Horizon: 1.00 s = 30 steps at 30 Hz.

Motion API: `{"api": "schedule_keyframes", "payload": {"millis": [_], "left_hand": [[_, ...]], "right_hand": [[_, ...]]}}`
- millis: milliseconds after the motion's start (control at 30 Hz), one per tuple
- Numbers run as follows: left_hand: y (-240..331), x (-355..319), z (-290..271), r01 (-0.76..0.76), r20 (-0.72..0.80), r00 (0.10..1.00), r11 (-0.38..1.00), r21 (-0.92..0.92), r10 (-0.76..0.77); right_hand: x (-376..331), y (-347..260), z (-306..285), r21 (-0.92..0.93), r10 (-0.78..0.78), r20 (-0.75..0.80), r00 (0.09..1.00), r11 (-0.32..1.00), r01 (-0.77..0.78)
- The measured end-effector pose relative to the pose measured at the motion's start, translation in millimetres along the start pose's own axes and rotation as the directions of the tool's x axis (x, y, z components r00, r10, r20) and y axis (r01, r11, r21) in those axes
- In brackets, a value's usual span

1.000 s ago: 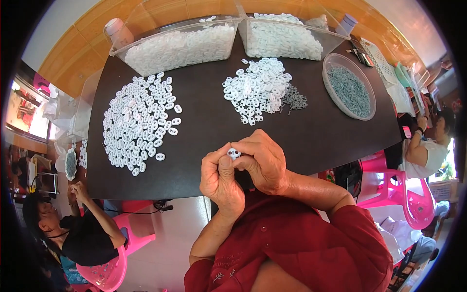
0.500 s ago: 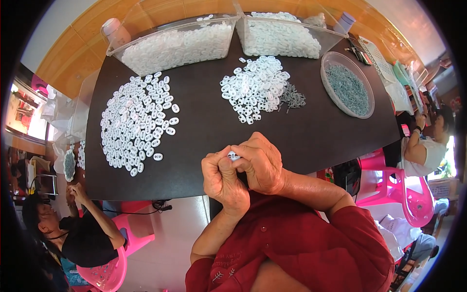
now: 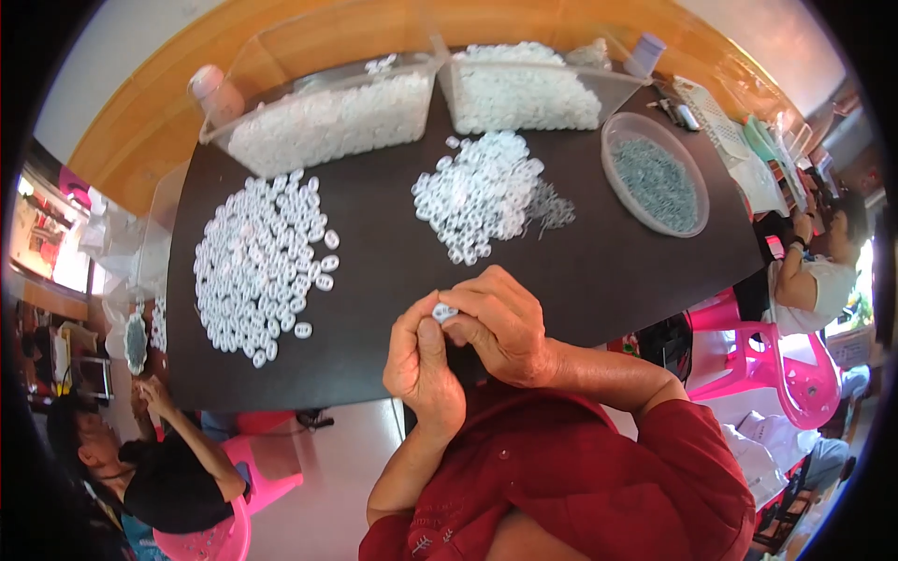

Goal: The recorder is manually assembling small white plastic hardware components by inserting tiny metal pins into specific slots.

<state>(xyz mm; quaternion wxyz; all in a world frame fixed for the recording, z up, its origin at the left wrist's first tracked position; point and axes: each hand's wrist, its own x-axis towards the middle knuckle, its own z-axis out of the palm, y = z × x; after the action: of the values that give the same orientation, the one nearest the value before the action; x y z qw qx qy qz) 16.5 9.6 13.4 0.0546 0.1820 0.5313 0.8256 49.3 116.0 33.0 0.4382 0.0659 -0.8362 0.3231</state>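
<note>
Dark brown tabletop point(image 3: 374, 290) runs as an open strip between the left pile of white oval plastic pieces point(image 3: 257, 271) and the middle white pile point(image 3: 479, 192), widening rightward below the round clear tub point(image 3: 639, 128). Its near edge passes just by the wrists; a left clear bin point(image 3: 217, 134) and right clear bin point(image 3: 617, 89) line the far side. Left hand point(image 3: 426, 360) and right hand point(image 3: 500, 327), fingers curled, pinch one small white piece point(image 3: 444, 313) between their fingertips.
</note>
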Motion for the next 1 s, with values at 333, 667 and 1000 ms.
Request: {"api": "schedule_keyframes", "payload": {"millis": [333,667,1000], "left_hand": [[8.0,14.5,-19.2,0.221,0.112,0.962,0.954,0.203,-0.247],[-7.2,121.6,-12.6,-0.537,0.518,0.834,0.494,0.684,0.19],[-38.2,134.6,-3.9,-0.53,0.546,0.833,0.405,0.745,0.086]], "right_hand": [[112.4,87.4,-77.4,-0.516,-0.092,-0.072,0.993,0.855,0.042],[138.8,141.6,-86.4,-0.595,-0.206,-0.066,0.976,0.793,0.128],[62.2,126.1,-102.1,-0.352,0.022,0.091,0.996,0.936,0.012]]}}
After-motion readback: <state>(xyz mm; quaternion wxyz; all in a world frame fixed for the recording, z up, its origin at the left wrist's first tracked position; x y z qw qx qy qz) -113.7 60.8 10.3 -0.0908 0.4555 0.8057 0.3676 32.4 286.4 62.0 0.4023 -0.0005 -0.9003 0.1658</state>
